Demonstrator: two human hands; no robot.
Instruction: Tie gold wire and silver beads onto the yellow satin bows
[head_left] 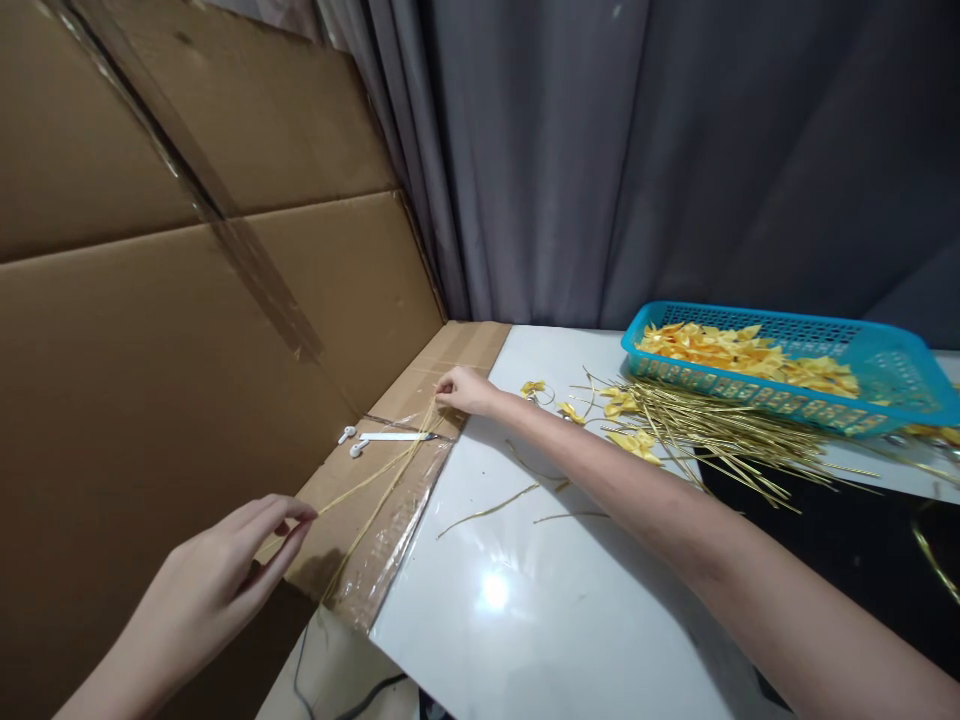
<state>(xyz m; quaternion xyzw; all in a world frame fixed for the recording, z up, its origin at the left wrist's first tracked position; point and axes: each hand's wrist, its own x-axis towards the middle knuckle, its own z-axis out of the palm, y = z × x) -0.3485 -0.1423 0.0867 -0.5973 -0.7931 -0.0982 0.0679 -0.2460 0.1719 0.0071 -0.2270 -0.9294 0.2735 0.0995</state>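
Overall, from my remote seat: dark curtain [540,150] across the back, a tall cardboard wall [135,350] on the left, white desk [585,610] between them and me. A taped cardboard sheet [469,350] covers the desk's left edge. At right, a blue basket [922,390] holds yellow pieces [720,350]; gold stems [720,420] lie loosely bundled just in front.

My right hand [469,390] is over the cardboard sheet, fingers pinched on yellow strands [412,452]. My left hand [217,565], nearer me, has thumb and forefinger closed on one of them, drawn out sideways. The strands slant across the sheet to its near edge. I read this step as separating one length; the next move seems to call for a steady right pinch and gentle left tension. Smallest: two white earbuds [358,449], just beside.
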